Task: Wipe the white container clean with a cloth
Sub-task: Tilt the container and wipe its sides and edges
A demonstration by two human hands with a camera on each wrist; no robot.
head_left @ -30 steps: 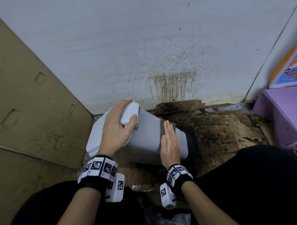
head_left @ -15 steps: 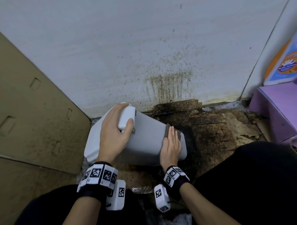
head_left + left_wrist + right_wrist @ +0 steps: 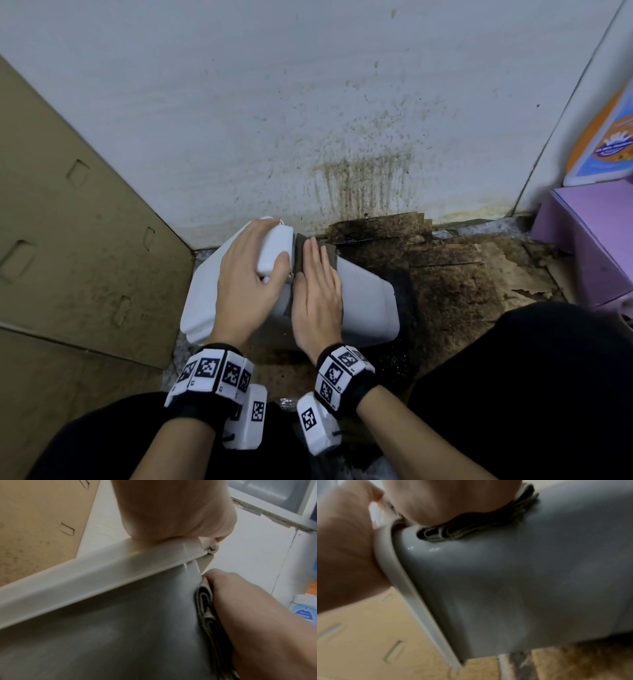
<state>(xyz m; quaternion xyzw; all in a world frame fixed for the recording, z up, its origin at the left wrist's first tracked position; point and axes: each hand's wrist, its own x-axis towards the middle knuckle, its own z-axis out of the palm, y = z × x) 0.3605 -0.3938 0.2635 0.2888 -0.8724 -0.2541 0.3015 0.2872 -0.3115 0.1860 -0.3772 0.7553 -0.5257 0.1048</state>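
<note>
The white container (image 3: 370,308) lies on its side on the floor, its rim end to the left. My left hand (image 3: 239,277) grips the white handle piece (image 3: 274,250) at the rim, thumb curled round it. Beside it, my right hand (image 3: 318,291) lies flat with straight fingers, pressing a folded brown cloth (image 3: 300,255) onto the container's upper side. In the left wrist view the cloth (image 3: 205,608) is squeezed between my right hand (image 3: 257,615) and the container wall (image 3: 120,628). The right wrist view shows the cloth (image 3: 471,527) under my palm, near the rim (image 3: 399,574).
A cardboard panel (image 3: 68,240) stands close on the left. Behind is a stained white wall (image 3: 342,137). Dirty, wet cardboard (image 3: 462,281) covers the floor to the right. A purple box (image 3: 596,240) sits at the far right. My black-clad knees (image 3: 513,377) are close below.
My right hand has slid the cloth along the container from its far right end to the rim, beside my left hand. The left hand keeps its grip.
</note>
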